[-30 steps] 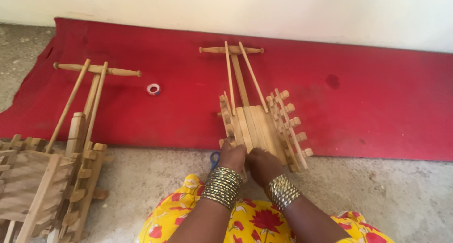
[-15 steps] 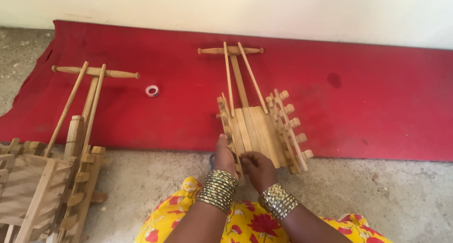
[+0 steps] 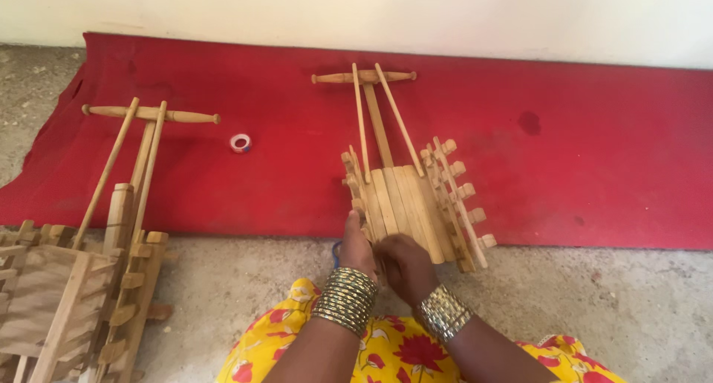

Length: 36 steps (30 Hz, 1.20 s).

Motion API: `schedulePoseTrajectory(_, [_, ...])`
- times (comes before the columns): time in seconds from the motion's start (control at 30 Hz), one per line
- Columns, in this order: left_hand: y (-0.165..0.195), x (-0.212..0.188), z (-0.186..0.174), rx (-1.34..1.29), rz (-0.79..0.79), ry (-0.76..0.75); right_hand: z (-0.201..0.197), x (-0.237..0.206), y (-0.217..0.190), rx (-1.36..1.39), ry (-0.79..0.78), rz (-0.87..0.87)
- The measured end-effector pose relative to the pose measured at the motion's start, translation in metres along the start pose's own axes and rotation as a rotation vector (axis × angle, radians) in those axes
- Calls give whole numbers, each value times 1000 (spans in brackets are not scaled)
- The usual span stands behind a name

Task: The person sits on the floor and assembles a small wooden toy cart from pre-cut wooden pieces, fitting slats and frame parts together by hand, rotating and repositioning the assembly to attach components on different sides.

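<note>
Both hands — left [image 3: 355, 243], right [image 3: 401, 263] — pinching near end of wooden cart [image 3: 410, 201] on red mat [image 3: 594, 153] edge; probably light, stiff, pegs fragile — best gripped by slat bed.

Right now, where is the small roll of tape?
In the head view the roll of tape lies on the red mat, left of centre, between the handle of the left wooden cart and the middle wooden cart, untouched.

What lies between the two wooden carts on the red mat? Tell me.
In the head view, a small roll of tape lies on the red mat between the left cart and the right cart.
</note>
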<state>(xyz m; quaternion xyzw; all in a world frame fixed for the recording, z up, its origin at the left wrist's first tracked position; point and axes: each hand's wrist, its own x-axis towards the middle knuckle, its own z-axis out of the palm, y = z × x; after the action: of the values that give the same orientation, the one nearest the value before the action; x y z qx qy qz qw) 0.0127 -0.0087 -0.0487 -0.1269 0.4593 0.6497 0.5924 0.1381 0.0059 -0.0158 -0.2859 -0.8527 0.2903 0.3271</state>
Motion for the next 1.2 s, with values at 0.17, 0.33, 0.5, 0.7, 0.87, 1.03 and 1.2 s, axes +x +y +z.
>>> schedulePoseTrajectory(0.17, [2, 0, 0, 1, 11, 20, -2, 15, -10, -103, -42, 12])
schedulePoseTrajectory(0.33, [3, -4, 3, 52, -19, 76, -18, -8, -23, -43, -146, 96])
schedulePoseTrajectory(0.5, [2, -5, 2, 65, 21, -1, -7, 0, -15, -62, -76, 149])
schedulePoseTrajectory(0.7, [0, 4, 2, 91, -21, -22, 1, 19, 2, -130, -92, 102])
schedulePoseTrajectory(0.87, [-2, 3, 1, 73, 25, -17, -19, -2, 2, -119, -275, 92])
schedulePoseTrajectory(1.03, [4, -7, 5, 54, 48, -84, -36, 7, 12, -83, -409, 282])
schedulePoseTrajectory(1.2, [8, -20, 14, 75, 37, -106, -15, 12, 9, 9, -78, 404])
